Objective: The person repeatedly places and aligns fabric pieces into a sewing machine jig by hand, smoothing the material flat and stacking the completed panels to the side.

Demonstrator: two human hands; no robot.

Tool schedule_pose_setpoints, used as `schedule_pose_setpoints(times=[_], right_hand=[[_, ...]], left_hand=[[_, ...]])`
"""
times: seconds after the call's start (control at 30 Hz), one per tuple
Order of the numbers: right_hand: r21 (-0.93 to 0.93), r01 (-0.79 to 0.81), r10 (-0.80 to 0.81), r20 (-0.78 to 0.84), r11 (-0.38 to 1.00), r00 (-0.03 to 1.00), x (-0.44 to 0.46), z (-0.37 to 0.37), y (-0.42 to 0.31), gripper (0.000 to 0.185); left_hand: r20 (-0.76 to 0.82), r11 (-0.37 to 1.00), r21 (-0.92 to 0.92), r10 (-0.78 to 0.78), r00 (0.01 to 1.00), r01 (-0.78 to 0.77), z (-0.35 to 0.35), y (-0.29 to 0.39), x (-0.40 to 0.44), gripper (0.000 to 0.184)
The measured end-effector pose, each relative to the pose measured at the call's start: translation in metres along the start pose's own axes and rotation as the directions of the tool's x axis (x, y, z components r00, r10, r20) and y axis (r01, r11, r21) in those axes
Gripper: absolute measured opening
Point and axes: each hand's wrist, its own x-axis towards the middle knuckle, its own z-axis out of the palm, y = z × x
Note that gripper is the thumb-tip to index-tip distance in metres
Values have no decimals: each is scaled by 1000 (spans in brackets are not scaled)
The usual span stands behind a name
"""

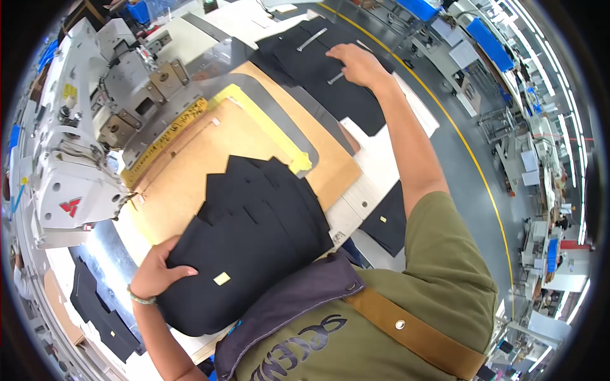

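My left hand point(157, 270) grips the left edge of a fanned stack of black fabric pieces point(254, 235). The thumb lies on top, and the other fingers are partly hidden at the edge. A small pale yellow sticker point(222, 279) marks the top piece, which has short slits and notched ends. Stretched far forward, my right hand point(357, 63) is over a second pile of black fabric pieces point(356, 105). Its index finger is extended, and I see nothing held there. Light strips point(312, 39) show on that pile.
A white sewing machine head point(82, 171) stands at the left beside a tan board point(190, 159) with a yellow-taped frame point(260, 120). More black pieces lie at lower left point(105, 311) and under the table edge at right point(386, 219). A yellow floor line point(470, 152) runs along the aisle.
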Motion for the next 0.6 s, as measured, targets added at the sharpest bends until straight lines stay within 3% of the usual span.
schedule_pose_setpoints(times=[0.03, 0.1, 0.13, 0.23, 0.3, 0.4, 0.47, 0.5, 0.53, 0.6], right_hand=[[-15, -35, 36, 90, 999, 995, 6, 3, -1, 49], [34, -31, 25, 150, 999, 988, 20, 0, -1, 41], [34, -60, 51, 214, 998, 976, 25, -5, -2, 35], [-18, -146, 144, 325, 989, 935, 33, 0, 14, 25], [42, -95, 77, 312, 995, 947, 36, 5, 40, 15], [167, 18, -54, 216, 986, 975, 35, -37, 36, 12], [346, -75, -20, 263, 935, 965, 38, -93, 5, 14], [401, -289, 135, 371, 869, 919, 37, -135, -32, 13], [375, 185, -212, 33, 908, 977, 33, -138, -21, 13], [493, -50, -49, 186, 868, 981, 29, -190, -51, 13]], left_hand=[[-13, 1000, -15, -12, 1000, 11, 2, -6, -2, 59], [-78, 979, 200, 63, 995, -47, 8, -10, -2, 64], [-109, 902, 394, 233, 966, -173, 13, -13, -1, 67], [-146, 887, 433, 246, 958, -162, 28, 0, 3, 67], [-220, 884, 460, 207, 953, -86, 35, 0, 6, 61], [-401, 827, 508, 474, 784, -241, 46, -8, 16, 53], [-413, 829, 514, 466, 782, -222, 41, -8, 14, 48], [-419, 832, 514, 457, 785, -210, 38, -8, 14, 46], [-417, 802, 551, 505, 756, -231, 33, -11, 14, 44], [-417, 778, 582, 537, 734, -238, 21, -15, 14, 42]])
